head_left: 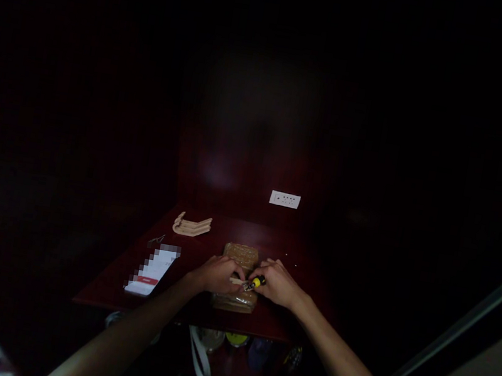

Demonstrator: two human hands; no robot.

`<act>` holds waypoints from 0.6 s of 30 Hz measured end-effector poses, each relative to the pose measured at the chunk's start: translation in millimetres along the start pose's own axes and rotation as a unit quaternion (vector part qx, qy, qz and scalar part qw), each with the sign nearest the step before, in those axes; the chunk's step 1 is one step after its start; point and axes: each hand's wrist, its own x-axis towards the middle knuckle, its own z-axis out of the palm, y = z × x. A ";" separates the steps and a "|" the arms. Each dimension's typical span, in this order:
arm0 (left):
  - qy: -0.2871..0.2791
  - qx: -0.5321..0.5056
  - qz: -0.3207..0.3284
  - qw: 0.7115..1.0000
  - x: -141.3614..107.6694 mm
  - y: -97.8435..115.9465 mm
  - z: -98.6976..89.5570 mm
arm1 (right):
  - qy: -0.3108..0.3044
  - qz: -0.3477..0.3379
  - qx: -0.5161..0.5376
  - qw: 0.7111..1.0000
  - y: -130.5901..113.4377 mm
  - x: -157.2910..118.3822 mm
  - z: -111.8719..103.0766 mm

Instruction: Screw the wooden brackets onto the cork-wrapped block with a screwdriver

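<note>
My left hand [220,272] is closed on a small, pale beige strip [237,281], its fingertips curled around one end. My right hand [278,282] grips a small hand tool [258,282] with a black and yellow handle and a metal tip; its exact kind is too small to make out. The metal tip meets the end of the strip between both hands. Under them lies a brown block [233,303] wrapped in shiny clear film or tape, partly covered by my fingers.
A phone [152,271] with a lit screen lies left on the dark red tabletop [185,301]. Behind it are a small dark thin item [156,239] and curved beige pieces [192,226]. A white socket panel [284,200] is on the back wall. A white strap [200,358] hangs below the edge.
</note>
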 end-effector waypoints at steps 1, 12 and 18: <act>0.009 0.003 -0.006 1.000 0.1 -0.4 2.5 | -0.005 -0.004 -0.005 1.000 -0.2 0.7 1.2; 0.020 -0.040 0.003 0.999 1.5 -1.9 5.9 | -0.009 -0.011 0.005 1.000 1.7 6.4 7.9; 0.010 -0.020 -0.016 1.000 3.8 -3.2 8.2 | 0.012 -0.008 0.014 1.000 3.9 9.5 12.3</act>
